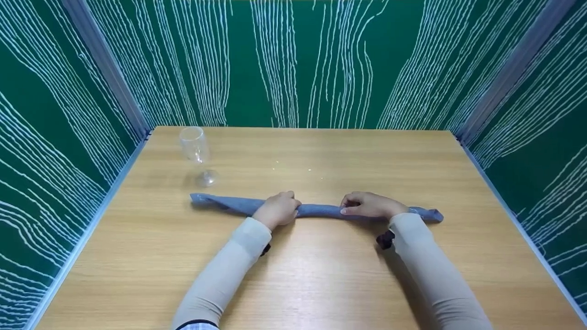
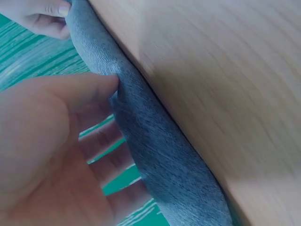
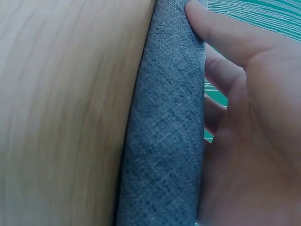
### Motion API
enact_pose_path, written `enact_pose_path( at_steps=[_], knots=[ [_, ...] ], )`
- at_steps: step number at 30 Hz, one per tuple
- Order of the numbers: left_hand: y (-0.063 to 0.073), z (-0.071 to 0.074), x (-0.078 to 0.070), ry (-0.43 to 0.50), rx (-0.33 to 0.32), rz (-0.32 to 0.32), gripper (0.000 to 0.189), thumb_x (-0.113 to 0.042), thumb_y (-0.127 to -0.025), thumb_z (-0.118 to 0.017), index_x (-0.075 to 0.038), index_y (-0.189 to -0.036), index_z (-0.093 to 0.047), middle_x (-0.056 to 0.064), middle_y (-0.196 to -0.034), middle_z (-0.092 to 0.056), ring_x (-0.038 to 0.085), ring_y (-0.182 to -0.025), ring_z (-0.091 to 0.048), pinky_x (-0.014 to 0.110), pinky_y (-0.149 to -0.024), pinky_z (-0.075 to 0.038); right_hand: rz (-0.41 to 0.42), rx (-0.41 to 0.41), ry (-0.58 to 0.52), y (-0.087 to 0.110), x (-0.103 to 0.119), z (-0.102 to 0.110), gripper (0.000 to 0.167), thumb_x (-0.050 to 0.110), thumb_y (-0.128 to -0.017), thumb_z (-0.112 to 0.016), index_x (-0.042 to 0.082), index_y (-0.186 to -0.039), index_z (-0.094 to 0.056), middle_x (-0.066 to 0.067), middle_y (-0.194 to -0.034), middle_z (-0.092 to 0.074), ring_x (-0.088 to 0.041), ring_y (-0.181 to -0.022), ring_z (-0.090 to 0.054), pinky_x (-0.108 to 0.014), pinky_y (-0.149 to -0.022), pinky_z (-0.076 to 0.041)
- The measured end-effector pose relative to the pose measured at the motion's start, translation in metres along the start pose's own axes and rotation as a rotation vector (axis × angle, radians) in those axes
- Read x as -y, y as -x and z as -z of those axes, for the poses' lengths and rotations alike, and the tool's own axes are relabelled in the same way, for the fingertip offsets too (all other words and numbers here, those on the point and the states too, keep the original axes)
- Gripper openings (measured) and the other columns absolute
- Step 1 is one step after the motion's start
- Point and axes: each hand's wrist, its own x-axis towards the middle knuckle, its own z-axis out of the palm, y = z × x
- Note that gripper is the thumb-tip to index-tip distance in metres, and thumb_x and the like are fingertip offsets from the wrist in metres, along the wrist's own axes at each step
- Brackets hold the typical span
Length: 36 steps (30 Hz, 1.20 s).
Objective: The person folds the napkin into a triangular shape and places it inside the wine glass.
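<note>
A blue-grey cloth (image 1: 319, 211), rolled into a long narrow strip, lies crosswise on the wooden table. Left of its middle, my left hand (image 1: 278, 211) pinches it. In the left wrist view, the thumb of that hand (image 2: 51, 141) presses on the near side of the cloth (image 2: 155, 136) while the other fingers reach behind it. My right hand (image 1: 370, 205) grips the roll right of the middle. Its thumb (image 3: 221, 30) lies on the weave of the cloth (image 3: 164, 113) in the right wrist view; the fingers go behind, their tips hidden.
A clear stemmed glass (image 1: 196, 147) stands upright at the back left, beyond the cloth's left end. Several tiny pale specks (image 1: 309, 170) dot the table (image 1: 367, 156) behind the cloth. Green panels with white wavy lines (image 1: 238, 64) enclose the table's back and sides.
</note>
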Motion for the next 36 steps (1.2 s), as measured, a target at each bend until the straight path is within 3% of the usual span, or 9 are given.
enact_pose_path(
  at_steps=[7,16,21,29,36],
  knots=[
    [-0.001,-0.002,-0.007,-0.060,0.030,0.033,0.045,-0.036,-0.101,-0.060,-0.008,-0.136,-0.061,0.014,-0.137,-0.050,0.031,-0.124,-0.052,0.042,-0.098,-0.049,-0.015,-0.014,0.008,-0.002,-0.003,-0.002,0.028,0.045,-0.098,-0.061,0.022,-0.114,-0.065,0.000,-0.112,-0.060,-0.025,-0.107,-0.053,-0.049,-0.097,-0.040],
    [-0.006,-0.006,-0.015,-0.128,-0.019,0.040,0.027,-0.019,-0.100,-0.058,-0.003,-0.119,-0.070,0.014,-0.126,-0.057,0.032,-0.106,-0.060,0.040,-0.089,-0.055,0.047,-0.024,-0.018,-0.003,-0.005,-0.007,0.025,0.040,-0.100,-0.061,0.017,-0.110,-0.065,-0.002,-0.104,-0.059,-0.022,-0.096,-0.052,-0.041,-0.086,-0.041],
    [-0.004,-0.008,-0.018,-0.156,-0.057,0.047,0.022,-0.011,-0.100,-0.056,-0.004,-0.110,-0.073,0.012,-0.120,-0.060,0.031,-0.100,-0.061,0.039,-0.082,-0.057,0.084,-0.039,-0.022,-0.003,-0.005,-0.010,0.024,0.036,-0.101,-0.060,0.015,-0.111,-0.062,-0.003,-0.107,-0.058,-0.022,-0.098,-0.052,-0.042,-0.090,-0.041],
    [-0.002,-0.007,-0.023,-0.216,-0.082,0.052,0.021,-0.005,-0.101,-0.054,-0.004,-0.107,-0.074,0.008,-0.114,-0.061,0.027,-0.096,-0.062,0.034,-0.075,-0.058,0.087,-0.118,0.113,-0.005,0.012,-0.016,0.030,0.026,-0.097,-0.058,0.006,-0.119,-0.061,-0.010,-0.109,-0.058,-0.028,-0.102,-0.055,-0.049,-0.092,-0.045],
    [-0.002,-0.009,-0.023,-0.207,-0.102,0.058,0.022,-0.002,-0.101,-0.053,-0.003,-0.107,-0.075,0.008,-0.109,-0.061,0.027,-0.094,-0.062,0.034,-0.073,-0.059,0.038,-0.118,0.266,-0.018,0.038,-0.034,0.040,0.026,-0.091,-0.065,0.009,-0.128,-0.058,-0.012,-0.122,-0.055,-0.034,-0.115,-0.051,-0.051,-0.099,-0.043]
  ],
)
